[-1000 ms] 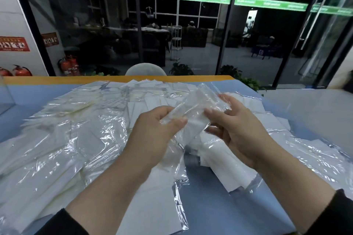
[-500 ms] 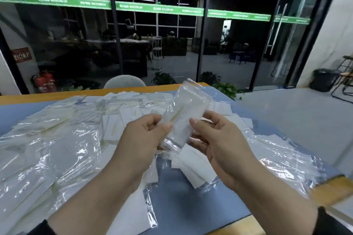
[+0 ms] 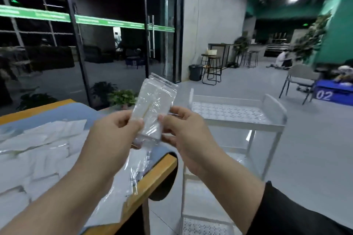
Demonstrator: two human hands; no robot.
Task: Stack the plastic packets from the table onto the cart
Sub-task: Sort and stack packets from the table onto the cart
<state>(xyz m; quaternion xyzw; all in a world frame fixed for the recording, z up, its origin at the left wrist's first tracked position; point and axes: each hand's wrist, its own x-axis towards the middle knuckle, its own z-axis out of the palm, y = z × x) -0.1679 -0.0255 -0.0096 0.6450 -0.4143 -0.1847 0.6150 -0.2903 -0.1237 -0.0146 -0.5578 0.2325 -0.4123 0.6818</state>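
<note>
Both hands form the grip on a small bundle of clear plastic packets (image 3: 152,108). The left hand (image 3: 114,135) pinches the bundle's lower left edge between thumb and curled fingers. The right hand (image 3: 183,131) pinches the lower right edge in the same way. The bundle stands nearly upright, tilted slightly to the right, with its sealed top edges above the grip. The bundle is held in the air, clear of every surface.

Below and left of the grip lies the desk (image 3: 158,170), with a blue top and a wooden edge. A loose pile of packets (image 3: 38,150) covers its surface, some overhanging the near edge.

Right of the grip and slightly lower stands a white cart (image 3: 275,114). Its top shelf has a perforated floor and raised end panels. A lower shelf shows beneath. The bundle is near the cart's left end but not over the shelf.

Beyond the grip: a glass wall with a green stripe (image 3: 107,22), potted plants (image 3: 118,97) at its foot, a black bin (image 3: 195,72), bar stools (image 3: 212,68), a grey chair (image 3: 299,80) and a blue box (image 3: 334,94) marked 02.
</note>
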